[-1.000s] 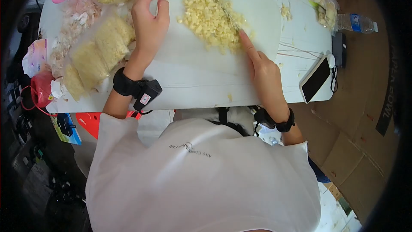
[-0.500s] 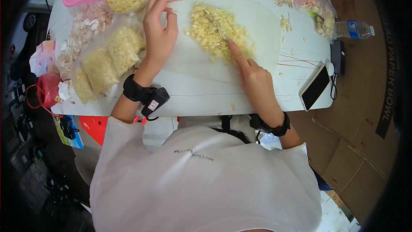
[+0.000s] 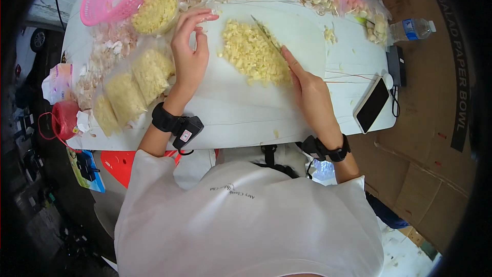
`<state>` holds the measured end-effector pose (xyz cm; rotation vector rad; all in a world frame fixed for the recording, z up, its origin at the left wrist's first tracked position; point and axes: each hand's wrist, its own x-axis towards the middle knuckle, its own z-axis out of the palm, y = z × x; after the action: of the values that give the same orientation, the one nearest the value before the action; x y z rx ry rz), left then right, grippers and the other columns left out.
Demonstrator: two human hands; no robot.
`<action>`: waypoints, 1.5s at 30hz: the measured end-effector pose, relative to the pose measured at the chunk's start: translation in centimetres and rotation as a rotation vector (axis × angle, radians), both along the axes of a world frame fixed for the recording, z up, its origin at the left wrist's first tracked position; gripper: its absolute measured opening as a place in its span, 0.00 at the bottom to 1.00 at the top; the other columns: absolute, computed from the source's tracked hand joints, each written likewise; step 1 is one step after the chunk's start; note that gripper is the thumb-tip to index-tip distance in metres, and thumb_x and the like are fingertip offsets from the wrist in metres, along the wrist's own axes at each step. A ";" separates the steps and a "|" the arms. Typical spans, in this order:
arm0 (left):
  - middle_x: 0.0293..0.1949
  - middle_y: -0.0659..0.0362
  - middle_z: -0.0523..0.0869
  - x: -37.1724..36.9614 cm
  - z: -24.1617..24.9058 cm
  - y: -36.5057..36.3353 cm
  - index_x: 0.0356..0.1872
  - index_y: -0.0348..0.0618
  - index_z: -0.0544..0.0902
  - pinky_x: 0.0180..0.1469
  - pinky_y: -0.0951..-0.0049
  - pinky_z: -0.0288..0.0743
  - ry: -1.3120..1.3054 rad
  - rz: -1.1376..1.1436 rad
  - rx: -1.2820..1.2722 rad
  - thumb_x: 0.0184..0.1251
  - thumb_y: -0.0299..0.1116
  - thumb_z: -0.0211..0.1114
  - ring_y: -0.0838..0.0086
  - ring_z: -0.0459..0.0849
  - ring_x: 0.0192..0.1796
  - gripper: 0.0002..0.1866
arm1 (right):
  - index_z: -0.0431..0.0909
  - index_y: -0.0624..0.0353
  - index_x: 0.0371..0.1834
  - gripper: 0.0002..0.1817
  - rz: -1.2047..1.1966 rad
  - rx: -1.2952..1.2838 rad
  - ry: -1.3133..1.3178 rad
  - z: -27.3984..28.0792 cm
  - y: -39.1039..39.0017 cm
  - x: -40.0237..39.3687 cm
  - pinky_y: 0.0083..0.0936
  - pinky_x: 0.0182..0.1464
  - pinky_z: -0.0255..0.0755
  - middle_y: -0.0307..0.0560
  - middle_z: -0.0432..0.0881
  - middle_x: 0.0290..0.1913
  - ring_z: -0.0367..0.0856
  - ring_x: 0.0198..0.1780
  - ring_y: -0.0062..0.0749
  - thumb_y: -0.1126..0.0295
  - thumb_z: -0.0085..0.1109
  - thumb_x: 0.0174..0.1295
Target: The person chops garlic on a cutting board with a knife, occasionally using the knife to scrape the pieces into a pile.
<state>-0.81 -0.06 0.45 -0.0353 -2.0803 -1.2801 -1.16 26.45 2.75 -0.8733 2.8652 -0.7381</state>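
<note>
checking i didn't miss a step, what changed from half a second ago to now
The right hand has shifted the knife from the middle of the chopped pieces to their upper-right edge; the camera view moved too. Nothing was grasped or released. The left hand stays to their left.

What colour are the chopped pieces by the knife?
The chopped pieces are pale yellow, clearest in the head view.

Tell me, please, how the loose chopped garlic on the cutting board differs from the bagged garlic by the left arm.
The chopped garlic lies loose in a spread pile; the bagged garlic is packed in lumps inside clear plastic. The knife in the right hand is at the chopped garlic, away from the bagged garlic. Both are pale yellow.
</note>
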 end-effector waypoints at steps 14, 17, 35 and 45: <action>0.48 0.53 0.84 0.5 0.3 0.4 0.40 0.35 0.83 0.50 0.74 0.72 0.001 -0.073 0.059 0.55 0.11 0.46 0.67 0.81 0.51 0.18 | 0.57 0.38 0.78 0.40 0.056 -0.031 -0.041 -0.3 -0.1 0.0 0.42 0.29 0.75 0.55 0.78 0.24 0.79 0.25 0.52 0.79 0.52 0.61; 0.48 0.53 0.84 0.4 0.5 0.4 0.40 0.35 0.83 0.50 0.74 0.72 -0.036 -0.050 0.004 0.54 0.11 0.46 0.67 0.81 0.51 0.18 | 0.57 0.39 0.78 0.40 0.101 -0.015 -0.028 -0.5 -1.0 0.2 0.42 0.29 0.75 0.54 0.79 0.25 0.80 0.25 0.50 0.79 0.52 0.60; 0.50 0.53 0.82 0.5 0.5 0.5 0.40 0.35 0.84 0.51 0.73 0.73 -0.054 -0.020 0.016 0.54 0.12 0.45 0.67 0.80 0.54 0.19 | 0.66 0.43 0.74 0.31 0.030 -0.039 -0.077 1.4 -2.1 -1.2 0.44 0.30 0.72 0.61 0.78 0.24 0.79 0.26 0.54 0.75 0.54 0.66; 0.51 0.51 0.82 0.4 0.1 0.3 0.40 0.35 0.84 0.53 0.69 0.72 -0.055 -0.022 0.020 0.55 0.13 0.46 0.64 0.80 0.54 0.19 | 0.57 0.40 0.77 0.39 0.103 0.039 -0.057 -1.0 -1.7 -1.2 0.42 0.27 0.75 0.52 0.78 0.22 0.80 0.24 0.48 0.74 0.57 0.62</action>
<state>-0.43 0.21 0.59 -0.0144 -2.1187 -1.3287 -2.32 24.74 1.77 -0.9699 2.7518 -0.6831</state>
